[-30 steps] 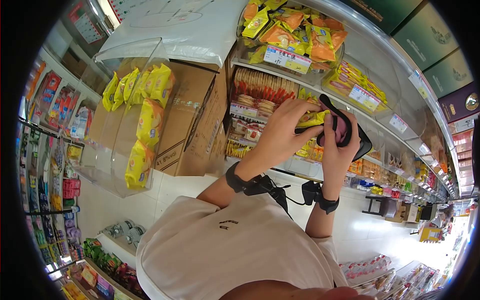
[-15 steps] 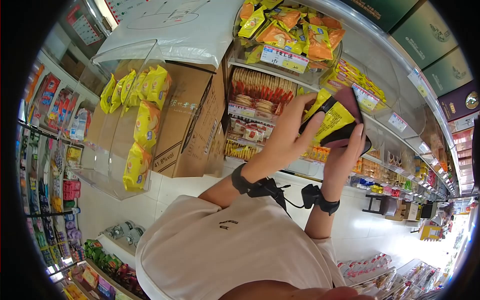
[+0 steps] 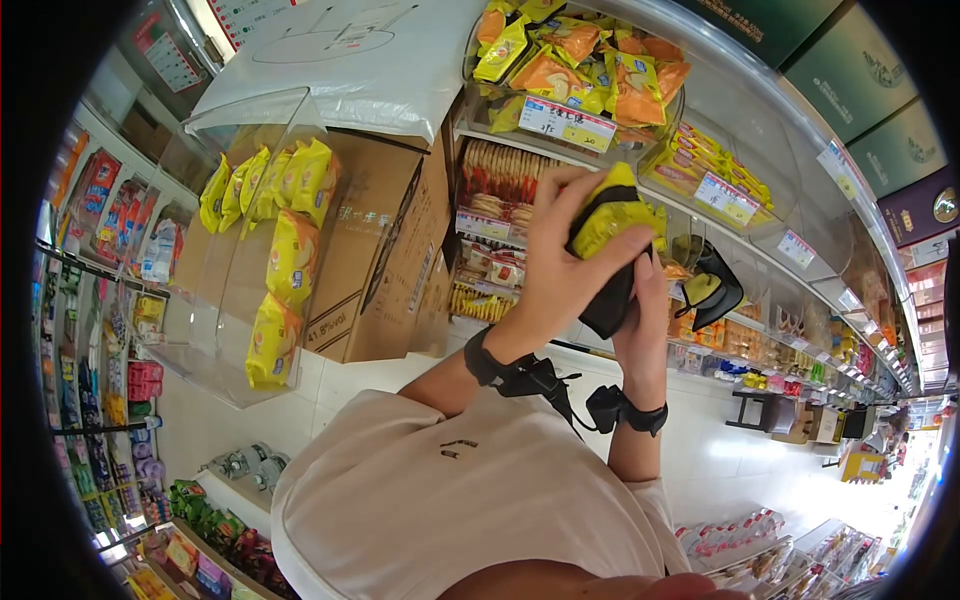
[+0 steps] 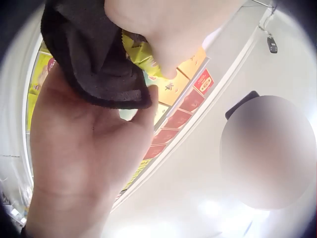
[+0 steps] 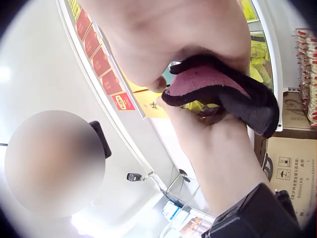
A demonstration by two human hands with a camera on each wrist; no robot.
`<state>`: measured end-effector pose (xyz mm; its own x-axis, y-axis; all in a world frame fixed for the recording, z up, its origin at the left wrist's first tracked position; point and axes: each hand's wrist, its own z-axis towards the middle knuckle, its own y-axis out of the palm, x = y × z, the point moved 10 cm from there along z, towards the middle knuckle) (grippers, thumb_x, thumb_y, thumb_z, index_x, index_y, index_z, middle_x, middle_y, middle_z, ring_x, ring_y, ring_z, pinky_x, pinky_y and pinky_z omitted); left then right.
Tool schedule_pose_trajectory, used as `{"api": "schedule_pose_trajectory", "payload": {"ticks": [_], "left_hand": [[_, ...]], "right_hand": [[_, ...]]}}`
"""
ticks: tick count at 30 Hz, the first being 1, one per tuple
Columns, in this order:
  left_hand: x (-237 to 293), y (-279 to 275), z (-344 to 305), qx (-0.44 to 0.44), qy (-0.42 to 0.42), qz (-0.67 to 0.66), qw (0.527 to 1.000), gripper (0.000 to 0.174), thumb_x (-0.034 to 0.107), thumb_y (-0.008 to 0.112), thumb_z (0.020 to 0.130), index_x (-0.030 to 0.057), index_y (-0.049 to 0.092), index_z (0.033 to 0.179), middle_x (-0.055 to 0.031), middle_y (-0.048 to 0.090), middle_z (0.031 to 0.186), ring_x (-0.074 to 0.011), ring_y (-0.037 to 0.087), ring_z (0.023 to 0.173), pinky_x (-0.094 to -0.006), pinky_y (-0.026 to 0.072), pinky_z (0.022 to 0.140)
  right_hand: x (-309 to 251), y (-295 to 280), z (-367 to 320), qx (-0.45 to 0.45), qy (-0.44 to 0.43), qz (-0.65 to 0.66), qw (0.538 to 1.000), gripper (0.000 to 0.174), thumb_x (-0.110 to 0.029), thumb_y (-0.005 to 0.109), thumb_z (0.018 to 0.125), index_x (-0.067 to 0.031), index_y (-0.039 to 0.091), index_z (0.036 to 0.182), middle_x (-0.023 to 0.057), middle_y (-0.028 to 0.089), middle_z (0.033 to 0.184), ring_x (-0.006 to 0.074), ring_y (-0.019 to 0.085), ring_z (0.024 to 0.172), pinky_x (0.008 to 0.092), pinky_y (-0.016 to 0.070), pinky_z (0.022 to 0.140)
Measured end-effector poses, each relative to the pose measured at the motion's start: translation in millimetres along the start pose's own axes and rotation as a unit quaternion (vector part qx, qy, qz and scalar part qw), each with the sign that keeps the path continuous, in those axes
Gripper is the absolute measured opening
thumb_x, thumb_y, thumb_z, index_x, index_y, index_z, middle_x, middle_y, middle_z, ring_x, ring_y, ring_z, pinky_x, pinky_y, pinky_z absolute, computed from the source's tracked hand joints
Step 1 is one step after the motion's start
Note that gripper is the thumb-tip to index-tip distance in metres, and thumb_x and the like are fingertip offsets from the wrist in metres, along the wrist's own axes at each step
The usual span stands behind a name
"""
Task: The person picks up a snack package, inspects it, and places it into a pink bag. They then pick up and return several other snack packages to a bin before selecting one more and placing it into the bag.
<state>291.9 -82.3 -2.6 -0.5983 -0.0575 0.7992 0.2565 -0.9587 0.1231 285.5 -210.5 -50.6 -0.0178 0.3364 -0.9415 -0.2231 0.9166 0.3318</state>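
Observation:
My left hand (image 3: 556,268) grips a yellow packet (image 3: 612,217), its thumb across the near end. Black cloth (image 3: 608,305) bands the packet and hangs below it. My right hand (image 3: 642,325) holds the cloth from below; many of its fingers are hidden. Seen by the left wrist camera, the dark cloth (image 4: 91,54) lies over the right palm (image 4: 86,139), and the left hand (image 4: 173,25) is above. The right wrist view shows pink lining (image 5: 208,82) in the folded cloth between the right hand (image 5: 183,29) above and left hand (image 5: 218,148) below.
Clear shelf trays with yellow and orange packets (image 3: 575,70) are beyond the hands. Left are a clear bin with yellow packets (image 3: 292,255) and a brown carton (image 3: 375,225). A black and yellow shape (image 3: 712,287), possibly a reflection, shows right of the hands.
The packet and cloth have turned upright and moved left, with the cloth now hanging beneath. My right hand has moved left and lower, close against my left.

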Motion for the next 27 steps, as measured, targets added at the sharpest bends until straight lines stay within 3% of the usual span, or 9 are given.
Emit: {"api": "schedule_pose_trajectory", "payload": {"ticks": [1, 4, 5, 8, 9, 12, 16, 23, 27], "left_hand": [[-2, -4, 1, 0.022, -0.019, -0.024, 0.999, 0.051, 0.021, 0.077, 0.084, -0.0049, 0.055, 0.123, -0.0121, 0.052, 0.112, -0.0203, 0.055, 0.101, -0.0296, 0.0425, 0.093], [-17, -13, 2, 0.055, -0.07, -0.109, 0.99, 0.044, 0.021, 0.069, 0.091, -0.0047, 0.055, 0.124, -0.0102, 0.053, 0.109, -0.0188, 0.054, 0.102, -0.029, 0.0419, 0.093], [-17, -17, 1, 0.066, -0.065, -0.102, 0.991, 0.037, 0.023, 0.056, 0.1, -0.0041, 0.054, 0.126, -0.0081, 0.053, 0.108, -0.0169, 0.053, 0.102, -0.0287, 0.0414, 0.092], [-13, -31, 1, 0.094, -0.076, -0.124, 0.985, 0.038, 0.026, 0.047, 0.105, -0.0037, 0.053, 0.127, -0.0063, 0.052, 0.11, -0.0156, 0.052, 0.104, -0.0284, 0.0402, 0.093], [-15, -37, 5, 0.108, -0.069, -0.109, 0.986, 0.04, 0.03, 0.04, 0.108, -0.0029, 0.052, 0.127, -0.0056, 0.054, 0.103, -0.0127, 0.055, 0.093, -0.0259, 0.0443, 0.083], [-9, -42, 5, 0.123, -0.103, -0.143, 0.977, 0.051, 0.041, 0.034, 0.108, -0.0021, 0.054, 0.128, -0.006, 0.061, 0.108, -0.0091, 0.056, 0.092, -0.0237, 0.0462, 0.082], [-12, -42, 8, 0.112, -0.095, -0.227, 0.963, 0.041, 0.034, 0.04, 0.108, -0.0011, 0.05, 0.125, -0.0057, 0.058, 0.091, -0.0068, 0.055, 0.07, -0.0212, 0.0444, 0.061], [-26, -13, 6, -0.062, -0.141, -0.09, 0.984, 0.029, 0.023, 0.057, 0.1, -0.0053, 0.062, 0.108, -0.01, 0.06, 0.1, -0.0172, 0.056, 0.097, -0.0287, 0.0421, 0.089], [-12, -7, 9, -0.093, -0.065, -0.038, 0.993, 0.033, 0.029, 0.052, 0.103, -0.0029, 0.06, 0.11, -0.002, 0.058, 0.094, -0.0072, 0.053, 0.085, -0.0219, 0.042, 0.076]], "right_hand": [[5, -4, -1, 0.025, -0.003, 0.089, 0.996, 0.049, -0.023, 0.057, 0.099, -0.0003, 0.042, 0.14, 0.0071, 0.055, 0.129, 0.0158, 0.051, 0.121, 0.0311, 0.0388, 0.106], [-12, 10, 5, -0.038, -0.094, -0.156, 0.983, 0.059, -0.01, 0.068, 0.09, -0.0002, 0.04, 0.141, 0.0085, 0.055, 0.13, 0.0153, 0.052, 0.119, 0.0308, 0.0415, 0.103], [-6, 4, 4, 0.0, -0.045, -0.105, 0.993, 0.064, -0.001, 0.075, 0.082, 0.0002, 0.043, 0.138, 0.0098, 0.057, 0.127, 0.0148, 0.055, 0.114, 0.0298, 0.0448, 0.099], [-1, -7, 3, 0.008, -0.035, -0.085, 0.996, 0.056, -0.001, 0.073, 0.084, 0.0001, 0.048, 0.134, 0.0084, 0.06, 0.122, 0.0142, 0.056, 0.112, 0.0293, 0.046, 0.097], [-5, -7, 1, 0.016, -0.056, -0.073, 0.996, 0.051, -0.002, 0.07, 0.085, -0.0009, 0.05, 0.132, 0.0065, 0.062, 0.118, 0.0136, 0.058, 0.108, 0.0291, 0.0468, 0.094], [14, -33, -4, 0.086, 0.017, 0.048, 0.995, 0.045, -0.005, 0.068, 0.088, -0.002, 0.053, 0.13, 0.005, 0.063, 0.117, 0.0136, 0.059, 0.105, 0.028, 0.0466, 0.092], [9, -49, 5, 0.115, -0.008, 0.007, 0.993, 0.039, 0.0, 0.063, 0.088, -0.0019, 0.056, 0.126, 0.0076, 0.064, 0.116, 0.0189, 0.062, 0.105, 0.0312, 0.0504, 0.091], [2, -35, 12, 0.082, -0.001, 0.137, 0.987, 0.035, -0.021, 0.059, 0.097, -0.0014, 0.057, 0.127, 0.0079, 0.064, 0.118, 0.0173, 0.062, 0.108, 0.0325, 0.0479, 0.096], [2, -24, 7, 0.036, 0.045, 0.239, 0.969, 0.037, -0.024, 0.059, 0.097, -0.0027, 0.056, 0.128, 0.0089, 0.064, 0.12, 0.0181, 0.062, 0.112, 0.0337, 0.0478, 0.099]]}}
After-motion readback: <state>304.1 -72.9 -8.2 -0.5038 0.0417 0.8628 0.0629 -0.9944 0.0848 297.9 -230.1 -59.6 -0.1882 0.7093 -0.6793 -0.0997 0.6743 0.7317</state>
